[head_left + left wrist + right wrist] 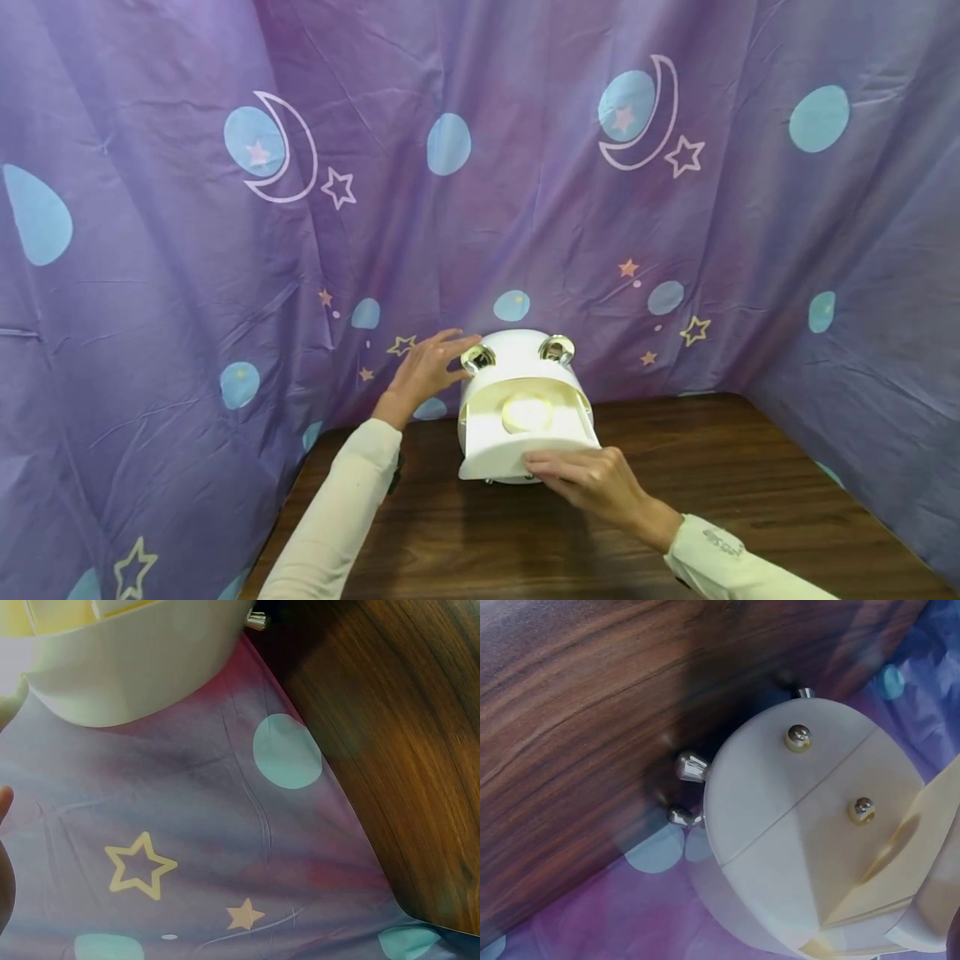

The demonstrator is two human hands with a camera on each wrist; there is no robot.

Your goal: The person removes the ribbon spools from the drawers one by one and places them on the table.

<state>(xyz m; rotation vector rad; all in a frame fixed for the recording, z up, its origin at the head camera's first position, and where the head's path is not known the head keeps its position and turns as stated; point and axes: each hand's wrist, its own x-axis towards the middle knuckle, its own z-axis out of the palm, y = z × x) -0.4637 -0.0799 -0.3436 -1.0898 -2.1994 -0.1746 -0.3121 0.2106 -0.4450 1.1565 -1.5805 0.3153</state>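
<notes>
A rounded white box [517, 354] with several drawers stands near the purple cloth, with two shiny gold eye-shaped pieces [557, 350] on top. Its top drawer [487, 460] is pulled out, and a bright round glow [527, 412] shows inside. My left hand [431, 367] touches the box's upper left side, thumb and fingers spread around the left eye piece [477, 358]. With my right hand [592, 479] I grip the drawer's front panel at its right half. Small gold knobs [799, 738] dot the lower front in the right wrist view.
Metal feet [693, 766] hold the box above a dark wooden table [720, 467]. Behind and to the sides hangs a purple cloth [525, 208] with moons and stars, its lower edge meeting the table.
</notes>
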